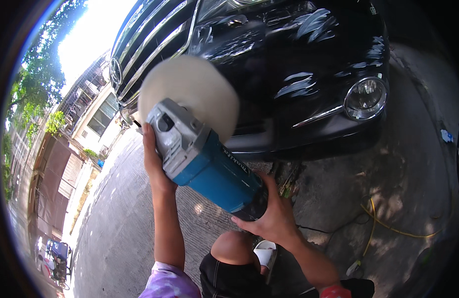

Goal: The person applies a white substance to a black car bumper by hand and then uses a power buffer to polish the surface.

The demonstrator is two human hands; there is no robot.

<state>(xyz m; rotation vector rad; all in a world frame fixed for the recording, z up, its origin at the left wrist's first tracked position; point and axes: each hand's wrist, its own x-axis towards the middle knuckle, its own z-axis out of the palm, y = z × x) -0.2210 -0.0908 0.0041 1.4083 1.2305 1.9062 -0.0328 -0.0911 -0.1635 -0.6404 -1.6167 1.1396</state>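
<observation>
A polisher (pixel 217 171) with a blue body, grey metal head and black rear end is held up between both my hands. Its round cream pad (pixel 189 89) looks blurred and overlaps the front of a black car (pixel 269 64). My left hand (pixel 157 164) is closed along the side of the metal head, its thumb partly hidden. My right hand (pixel 271 213) wraps round the black rear end. White smears (pixel 299 84) of a paste-like substance streak the bumper, right of the pad. I cannot tell if the pad touches the paint.
A round fog lamp (pixel 366 98) sits low at the bumper's right, and a chrome grille (pixel 155 35) at upper left. A yellow cord (pixel 373 223) and a dark cable lie on the concrete at right. My knee (pixel 233 247) is just below the polisher. Buildings stand at far left.
</observation>
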